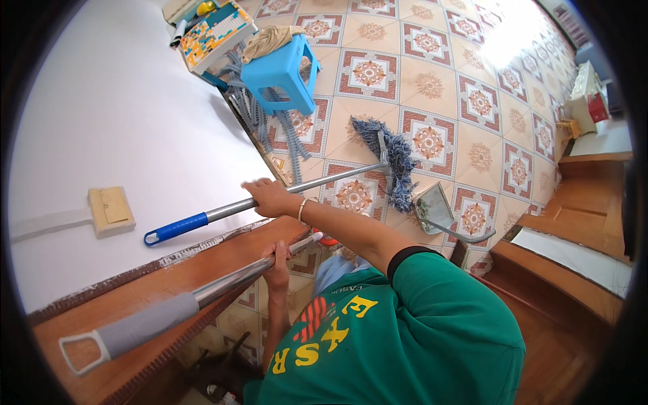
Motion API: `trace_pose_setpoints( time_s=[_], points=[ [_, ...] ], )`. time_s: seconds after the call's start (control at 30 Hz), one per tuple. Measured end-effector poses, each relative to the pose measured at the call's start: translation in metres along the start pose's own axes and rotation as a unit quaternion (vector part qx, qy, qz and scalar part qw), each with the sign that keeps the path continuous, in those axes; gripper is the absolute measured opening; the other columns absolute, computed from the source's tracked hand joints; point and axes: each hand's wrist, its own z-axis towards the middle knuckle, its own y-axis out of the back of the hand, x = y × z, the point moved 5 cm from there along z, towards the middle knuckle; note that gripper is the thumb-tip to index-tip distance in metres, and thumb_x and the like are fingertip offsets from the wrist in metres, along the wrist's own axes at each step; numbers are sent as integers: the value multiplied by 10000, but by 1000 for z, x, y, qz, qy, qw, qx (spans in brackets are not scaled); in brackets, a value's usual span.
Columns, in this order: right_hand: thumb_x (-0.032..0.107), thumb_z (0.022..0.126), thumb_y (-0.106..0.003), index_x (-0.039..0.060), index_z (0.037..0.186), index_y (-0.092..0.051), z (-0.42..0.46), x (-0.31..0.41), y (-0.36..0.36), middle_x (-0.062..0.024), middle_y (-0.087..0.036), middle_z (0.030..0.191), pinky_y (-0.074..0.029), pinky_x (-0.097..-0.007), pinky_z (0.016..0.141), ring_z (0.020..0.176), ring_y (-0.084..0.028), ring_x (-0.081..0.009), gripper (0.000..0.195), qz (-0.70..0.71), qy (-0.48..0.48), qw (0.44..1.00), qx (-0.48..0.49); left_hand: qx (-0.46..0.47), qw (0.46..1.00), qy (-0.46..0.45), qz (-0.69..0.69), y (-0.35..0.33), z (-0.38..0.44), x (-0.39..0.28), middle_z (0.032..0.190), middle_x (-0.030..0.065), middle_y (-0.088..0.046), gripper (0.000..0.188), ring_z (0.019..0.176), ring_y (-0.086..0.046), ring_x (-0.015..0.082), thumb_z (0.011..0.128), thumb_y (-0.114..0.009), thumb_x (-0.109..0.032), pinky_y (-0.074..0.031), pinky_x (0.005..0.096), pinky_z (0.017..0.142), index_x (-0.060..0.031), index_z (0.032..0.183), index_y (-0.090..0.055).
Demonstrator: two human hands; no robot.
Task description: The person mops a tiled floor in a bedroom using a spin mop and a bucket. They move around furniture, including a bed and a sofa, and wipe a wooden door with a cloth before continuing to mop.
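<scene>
My right hand (272, 197), with a bracelet at the wrist, is around the metal pole of a blue string mop (397, 159). The mop's blue handle end points to the lower left, and its shaggy head rests on the tiled floor. Lower down, my left hand (277, 260) grips the metal tube of a second long-handled tool (147, 319) with a grey sleeve and a white hanging loop. That tool's far end is mostly hidden; an orange-red part (328, 239) shows near it. A metal dustpan (434, 208) with debris in it lies right of the mop head.
A blue plastic stool (278, 76) with a tan cloth (271, 41) stands ahead, grey ribbed strips (291, 131) beside it. A patterned box (215, 35) is at upper left. A white wall (126, 126) and brown wooden ledge (223, 255) are left, wooden furniture (557, 263) right.
</scene>
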Motion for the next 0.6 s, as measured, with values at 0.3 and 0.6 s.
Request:
trace_pose_setpoints(
  time_s=[0.3,0.6],
  points=[
    [116,794,-575,127,1044,-522,-26,-62,153,-159,-623,806,-493,-451,621,724,-622,-350,256,-6,-90,928,-362,-95,981,-63,-156,8,22,5,674,34,-465,208,691,-474,139,884,-530,-80,-389,261,658,-40,689,-469],
    [-11,801,-487,14,997,-560,-182,-146,350,24,-459,532,-371,-203,408,440,-433,-46,211,171,-63,760,-624,-130,968,-168,-135,1,82,-20,632,29,-441,279,678,-460,137,890,-532,-140,-375,262,664,-52,646,-430]
  ],
)
